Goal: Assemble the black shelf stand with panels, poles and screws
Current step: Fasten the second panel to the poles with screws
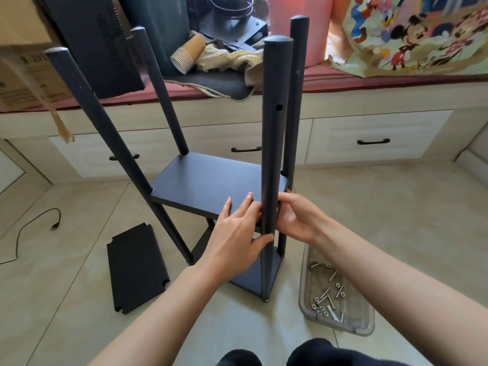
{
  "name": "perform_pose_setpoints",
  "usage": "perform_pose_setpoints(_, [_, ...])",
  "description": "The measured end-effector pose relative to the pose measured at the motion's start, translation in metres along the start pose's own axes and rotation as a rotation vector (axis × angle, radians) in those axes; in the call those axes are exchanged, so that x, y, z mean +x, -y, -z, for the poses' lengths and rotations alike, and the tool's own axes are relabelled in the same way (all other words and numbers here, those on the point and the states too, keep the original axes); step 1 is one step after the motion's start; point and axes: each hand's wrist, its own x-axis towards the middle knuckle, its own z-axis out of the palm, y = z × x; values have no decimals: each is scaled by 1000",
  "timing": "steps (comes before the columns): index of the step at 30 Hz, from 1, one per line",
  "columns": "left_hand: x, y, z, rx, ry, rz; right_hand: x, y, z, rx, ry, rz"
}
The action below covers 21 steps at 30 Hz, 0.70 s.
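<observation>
The black shelf stand (pixel 219 186) stands upright on the tiled floor (pixel 396 220), in front of a bench with drawers (pixel 369 138). Four poles (pixel 273 154) rise from its corners, with a bottom panel (pixel 253 278) near the floor and a middle panel (pixel 211 180) partway up, so two levels look fitted and the top is not yet on. A spare panel (pixel 137 268) with notched corners lies flat on the floor to the stand's left, likely waiting for the upper holes visible in the poles.

Both hands meet at the near right corner of the middle panel, where it joins the nearest pole. The left hand (pixel 237 233) lies across the panel's front edge with straight fingers on top and the thumb pressed against the pole, seemingly steadying the joint. The right hand (pixel 293 217) curls round the pole from the other side, fingers hidden behind it; whether it also pinches a screw cannot be told.

A clear plastic tray (pixel 335 294) of silver screws (pixel 327 294) and small nuts sits on the floor just right of the stand, within easy reach. A black cable (pixel 34 228) trails at the floor's left edge.

A cardboard box (pixel 26 75) on the bench shows print resembling "X-20", otherwise unreadable. A cartoon-mouse bag (pixel 422 33) leans at the right.
</observation>
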Motion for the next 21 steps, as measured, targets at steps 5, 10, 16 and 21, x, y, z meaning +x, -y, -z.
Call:
perform_pose_setpoints(5, [-2,-4,-7,13,6,-6,-3,-3,12,27,23,-36])
perform_pose_setpoints(10, [-1,-2,-8,1,25,21,0,-8,18,1,-14,-5])
perform_pose_setpoints(16, [0,-1,-10,-5,31,48,6,-9,25,-20,22,-21])
perform_pose_setpoints(21, [0,-2,-11,-9,24,44,7,-11,28,20,2,-60])
